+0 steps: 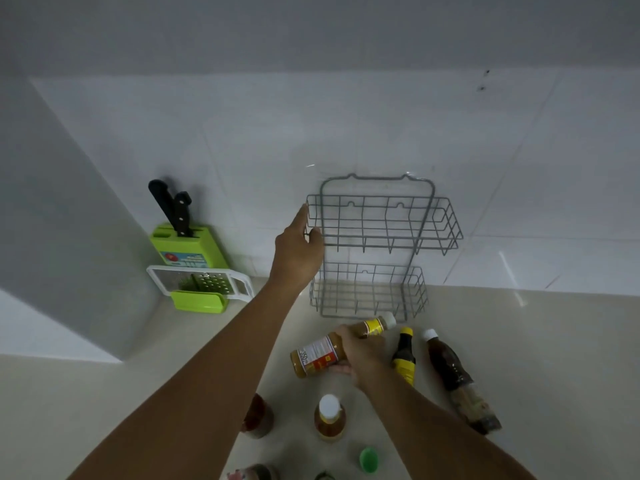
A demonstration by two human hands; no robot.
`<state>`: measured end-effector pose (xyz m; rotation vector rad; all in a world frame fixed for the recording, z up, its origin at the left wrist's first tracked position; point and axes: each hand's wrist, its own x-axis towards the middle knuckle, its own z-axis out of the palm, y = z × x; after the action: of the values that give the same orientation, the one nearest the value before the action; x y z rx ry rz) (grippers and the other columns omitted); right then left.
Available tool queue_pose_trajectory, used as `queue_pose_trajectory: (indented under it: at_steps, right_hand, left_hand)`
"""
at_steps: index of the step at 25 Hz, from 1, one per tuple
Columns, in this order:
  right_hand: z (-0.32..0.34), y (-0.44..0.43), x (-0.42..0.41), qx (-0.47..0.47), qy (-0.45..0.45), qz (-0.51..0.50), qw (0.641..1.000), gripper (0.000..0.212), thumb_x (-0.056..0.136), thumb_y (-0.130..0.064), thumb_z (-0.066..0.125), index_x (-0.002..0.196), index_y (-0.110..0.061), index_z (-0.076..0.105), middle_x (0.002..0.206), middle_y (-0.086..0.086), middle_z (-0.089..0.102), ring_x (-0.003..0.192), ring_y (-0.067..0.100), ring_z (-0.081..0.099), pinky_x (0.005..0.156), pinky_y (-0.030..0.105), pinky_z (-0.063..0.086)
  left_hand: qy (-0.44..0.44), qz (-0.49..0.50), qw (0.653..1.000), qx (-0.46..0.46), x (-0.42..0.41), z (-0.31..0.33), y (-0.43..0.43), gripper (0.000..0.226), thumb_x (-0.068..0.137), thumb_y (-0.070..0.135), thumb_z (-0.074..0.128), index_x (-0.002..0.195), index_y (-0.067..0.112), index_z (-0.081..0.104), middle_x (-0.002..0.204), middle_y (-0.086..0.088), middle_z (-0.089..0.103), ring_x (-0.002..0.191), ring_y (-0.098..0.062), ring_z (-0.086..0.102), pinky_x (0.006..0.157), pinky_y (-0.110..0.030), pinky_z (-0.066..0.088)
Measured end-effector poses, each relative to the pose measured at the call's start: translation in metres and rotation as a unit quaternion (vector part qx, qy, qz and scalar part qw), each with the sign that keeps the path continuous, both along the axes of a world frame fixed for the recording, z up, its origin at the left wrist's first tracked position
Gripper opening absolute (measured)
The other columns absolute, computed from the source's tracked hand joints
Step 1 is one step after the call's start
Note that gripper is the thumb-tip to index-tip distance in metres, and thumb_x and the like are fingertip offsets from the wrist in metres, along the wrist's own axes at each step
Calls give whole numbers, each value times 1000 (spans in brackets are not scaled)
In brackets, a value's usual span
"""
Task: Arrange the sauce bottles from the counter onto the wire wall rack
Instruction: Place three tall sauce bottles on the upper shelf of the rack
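A grey two-tier wire rack (384, 216) hangs on the white tiled wall, both tiers bare. My left hand (299, 251) is raised at the left end of its upper basket, fingers touching the wire. Below the rack, my right hand (360, 358) grips an orange-brown sauce bottle (320, 356) with a white cap, tilted on its side above the counter. On the counter stand a dark bottle with a yellow cap (404, 355), a tall brown bottle with a white cap (450, 368), a small amber bottle (329, 419) and a reddish bottle (258, 415) partly behind my left arm.
A green knife block (188, 245) with two black-handled knives stands against the wall at left, a white grater (204, 282) in front of it. A green cap (369, 459) and more jar tops show at the bottom edge. A wall corner juts out at left.
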<state>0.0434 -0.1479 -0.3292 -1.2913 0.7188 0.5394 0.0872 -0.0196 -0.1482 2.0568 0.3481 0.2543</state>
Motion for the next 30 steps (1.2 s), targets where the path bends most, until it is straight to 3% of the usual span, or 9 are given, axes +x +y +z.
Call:
queue_pose_trajectory:
  at_steps: [3, 5, 8, 12, 15, 18, 23, 27, 30]
  right_hand:
    - [52, -9, -15, -17, -143, 28, 989, 51, 73, -19, 85, 113, -20, 53, 105, 15, 72, 86, 33, 77, 60, 53, 64]
    - [107, -19, -22, -56, -261, 53, 962, 41, 76, -15, 84, 105, -25, 56, 102, 5, 73, 87, 20, 76, 62, 46, 65]
    - [204, -33, -19, -152, -436, 66, 885, 44, 73, -18, 87, 104, -28, 58, 94, -13, 73, 80, 5, 73, 63, 26, 62]
    - [288, -29, 18, -240, -569, 65, 784, 56, 72, -27, 89, 111, -20, 49, 86, -8, 69, 75, 7, 71, 62, 18, 59]
    - [297, -7, 59, -292, -593, 103, 743, 62, 71, -34, 88, 113, -16, 44, 91, -8, 66, 81, 10, 70, 75, 33, 62]
    - [283, 14, 87, -345, -586, 139, 719, 65, 72, -40, 85, 111, -19, 39, 98, -3, 65, 85, 18, 69, 81, 47, 61]
    - [265, 39, 103, -411, -557, 141, 708, 73, 71, -45, 85, 119, -16, 38, 107, 4, 66, 94, 26, 69, 84, 48, 60]
    - [257, 50, 104, -457, -509, 139, 716, 81, 66, -52, 85, 120, -16, 38, 110, 5, 67, 96, 32, 69, 79, 42, 57]
    - [260, 56, 102, -480, -490, 145, 713, 87, 64, -58, 83, 123, -16, 35, 111, 5, 67, 97, 32, 69, 81, 43, 56]
  left_hand:
    - [-4, -14, 1000, 5, 0, 1, 7, 53, 99, 22, 45, 150, 29, 34, 134, -11, 59, 102, -17, 64, 85, -18, 50]
    - [-5, -27, 1000, -6, 0, 2, 14, 53, 98, 24, 49, 149, 29, 38, 131, -7, 63, 111, -20, 62, 90, -26, 47]
    - [-17, -53, 998, 12, -2, -2, 24, 49, 98, 24, 51, 147, 25, 43, 132, -4, 64, 120, -16, 59, 96, -22, 42]
    - [-21, -77, 997, 6, -7, -9, 28, 49, 100, 21, 49, 148, 23, 41, 134, -5, 64, 123, -16, 59, 97, -18, 42]
    - [-16, -83, 996, 11, -8, -12, 28, 52, 100, 27, 48, 150, 29, 36, 136, -4, 62, 122, -19, 60, 105, -26, 44]
    - [-25, -90, 996, -1, -9, -14, 27, 54, 100, 28, 51, 151, 28, 33, 142, 0, 57, 126, -17, 56, 102, -22, 40]
    - [-46, -107, 993, 11, -5, -14, 29, 52, 100, 27, 50, 150, 30, 34, 132, -3, 64, 113, -18, 64, 87, -14, 42]
    - [-56, -104, 993, 18, -4, -19, 28, 50, 101, 28, 49, 149, 27, 36, 123, -5, 68, 77, 5, 58, 66, 7, 39]
    - [-60, -101, 993, 26, -4, -18, 27, 52, 100, 28, 50, 150, 23, 36, 129, -4, 66, 100, -4, 63, 83, 0, 39]
